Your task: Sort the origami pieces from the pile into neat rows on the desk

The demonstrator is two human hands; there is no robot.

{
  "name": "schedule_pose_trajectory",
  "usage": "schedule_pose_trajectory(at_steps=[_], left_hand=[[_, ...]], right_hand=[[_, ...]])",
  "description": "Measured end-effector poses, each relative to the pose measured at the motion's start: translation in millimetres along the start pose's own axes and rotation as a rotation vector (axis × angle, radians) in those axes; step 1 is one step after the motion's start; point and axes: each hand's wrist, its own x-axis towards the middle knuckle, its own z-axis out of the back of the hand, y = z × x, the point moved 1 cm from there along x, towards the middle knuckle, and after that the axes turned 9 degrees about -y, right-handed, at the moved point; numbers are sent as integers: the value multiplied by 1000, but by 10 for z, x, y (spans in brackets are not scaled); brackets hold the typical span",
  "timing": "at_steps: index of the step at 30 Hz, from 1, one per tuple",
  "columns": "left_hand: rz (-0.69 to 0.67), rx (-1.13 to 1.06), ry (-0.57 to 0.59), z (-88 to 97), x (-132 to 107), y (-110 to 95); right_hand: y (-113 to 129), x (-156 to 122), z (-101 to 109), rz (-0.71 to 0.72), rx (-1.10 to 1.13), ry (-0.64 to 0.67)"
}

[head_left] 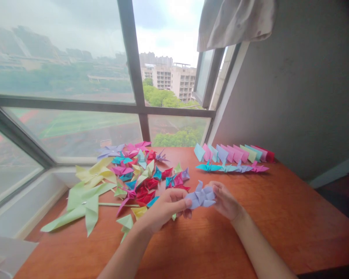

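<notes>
A lavender piece of folded paper [202, 197] with several pointed flaps is held up above the wooden table [209, 244]. My left hand [174, 203] pinches its left edge between thumb and fingers. On the opposite side, the fingers of my right hand [225, 199] close on the right edge. Left of and behind my left hand lies a spread of small folded paper pieces [147, 184] in red, blue, pink, yellow and green. Part of that spread is hidden behind my left hand and forearm.
Large paper pinwheels, one pale green [83, 202] and one yellow [95, 173], lie at the left. Paper cranes [232, 167] form a row at the back right, before a row of folded coloured papers [235, 153]. Behind the table rises a window frame [142, 110].
</notes>
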Motion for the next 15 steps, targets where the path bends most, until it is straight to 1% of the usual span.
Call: schedule_pose_trajectory(at_steps=[3,5,8,10,13,15], left_hand=[[-13,-39,-48,9,12,14],[-22,-81,-99,24,21,19],[-36,-132,-181,55,39,27],[-49,-140,-222,71,58,38],[-84,-73,-289,75,96,65],[-128,12,-344,63,117,81]], right_hand=[[-27,38,17,-2,-28,-33],[-41,71,38,7,-24,-90],[-24,115,60,49,24,-174],[3,129,55,90,35,-184],[23,120,28,149,-44,-203],[16,97,2,207,-163,-240]])
